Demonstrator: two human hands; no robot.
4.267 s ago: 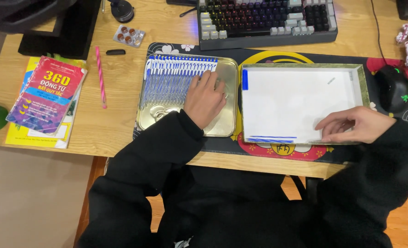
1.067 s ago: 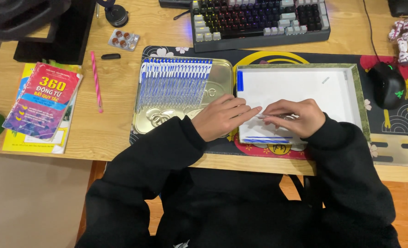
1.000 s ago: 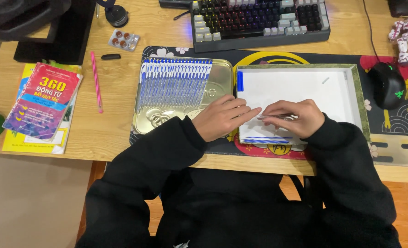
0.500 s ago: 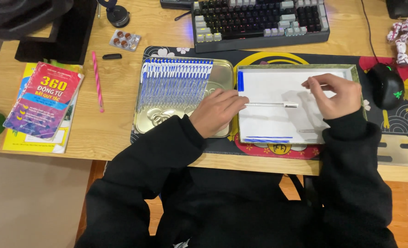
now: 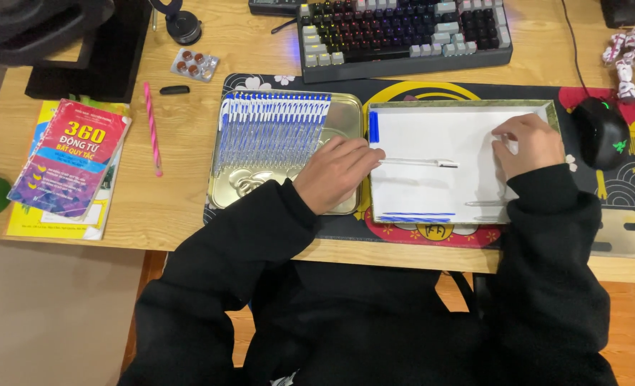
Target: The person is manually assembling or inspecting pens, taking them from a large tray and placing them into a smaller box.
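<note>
My left hand (image 5: 339, 171) lies across the inner rim of the gold metal tray (image 5: 346, 114), its fingertips closed on the left end of a clear pen (image 5: 419, 162) that lies on the white sheet (image 5: 439, 186). My right hand (image 5: 526, 143) rests on the sheet's upper right, fingers curled down; what they hold is hidden. A neat row of blue-and-white pens (image 5: 271, 129) fills the gold tray. A short blue stack (image 5: 373, 127) sits at the sheet's top left, and blue pens (image 5: 417, 216) lie along its bottom edge.
A keyboard (image 5: 403, 32) stands behind the trays and a black mouse (image 5: 602, 132) to the right. On the left lie a pink pen (image 5: 151, 129), a pill blister (image 5: 194, 64) and stacked books (image 5: 67, 168). A toy figure (image 5: 628, 57) is at the far right.
Both hands were together at the sheet's lower edge a second ago. My right hand has since moved up and to the right, away from the clear pen; my left hand stays at the tray rim.
</note>
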